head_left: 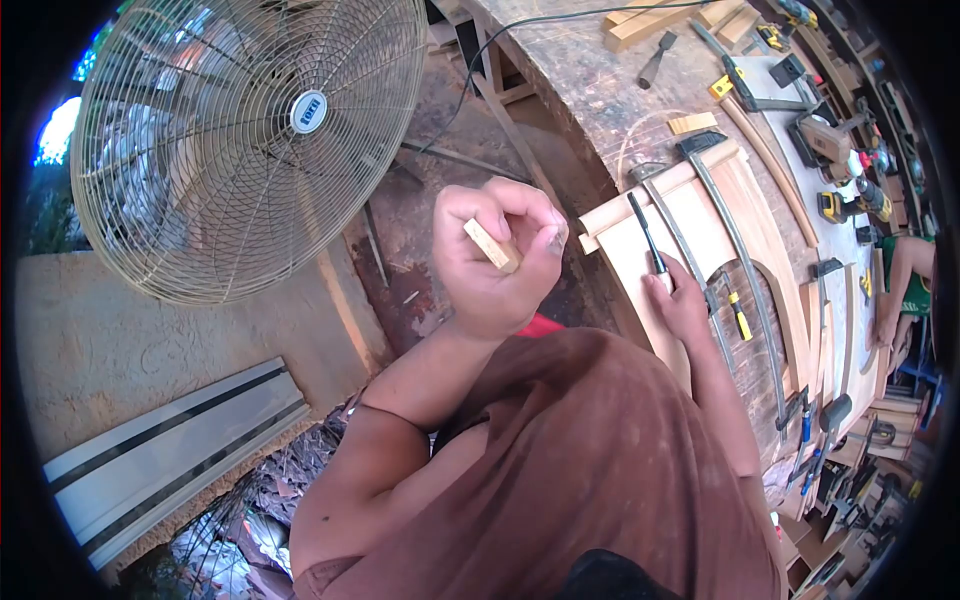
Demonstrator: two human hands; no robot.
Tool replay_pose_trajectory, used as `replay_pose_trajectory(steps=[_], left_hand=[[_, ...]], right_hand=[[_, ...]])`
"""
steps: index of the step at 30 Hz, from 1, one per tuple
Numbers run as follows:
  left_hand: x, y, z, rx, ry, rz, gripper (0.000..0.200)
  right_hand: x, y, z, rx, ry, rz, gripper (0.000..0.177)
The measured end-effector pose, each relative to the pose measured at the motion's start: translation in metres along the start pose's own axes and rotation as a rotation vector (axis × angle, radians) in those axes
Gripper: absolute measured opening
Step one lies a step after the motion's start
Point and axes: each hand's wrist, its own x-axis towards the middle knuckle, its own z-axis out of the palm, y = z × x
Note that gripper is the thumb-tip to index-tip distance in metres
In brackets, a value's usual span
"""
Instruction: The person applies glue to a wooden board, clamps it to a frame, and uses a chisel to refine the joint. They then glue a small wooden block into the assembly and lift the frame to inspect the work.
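My left hand (497,262) is raised between the fan and the bench, fingers curled around a small wooden block (490,245). One end of the block pokes out of the fist. Over at the bench, my right hand (682,302) is closed around a slim dark chisel-like tool (645,228), whose long shaft points away from me. That hand rests at a pale wooden panel (640,275). Long metal bar clamps (735,225) lie across the panel and its frame. Just right of my right hand, a yellow-handled tool (739,316) lies on the bench.
A large wire-caged fan (250,150) stands at the left. On the worn bench (580,70) are a broad chisel (657,62), wood offcuts (640,25), a corded line and a cordless drill (850,203). Another person's arm (897,285) shows at the far right.
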Motion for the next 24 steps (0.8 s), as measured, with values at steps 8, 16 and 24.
replay_pose_trajectory(steps=[8,16,24], left_hand=[[-0.0005,-0.0005,0.0014,0.075,0.085,-0.068,0.041],[0.0033,-0.0051,-0.0012,-0.04,0.008,0.002,0.041],[0.0042,-0.0069,-0.0012,-0.052,-0.021,0.01,0.042]], right_hand=[[0.0002,-0.0016,-0.0019,-0.009,-0.017,0.01,0.047],[-0.0003,-0.0025,-0.0028,0.008,-0.023,0.013,0.047],[-0.0005,-0.004,-0.0033,0.011,-0.016,0.027,0.047]])
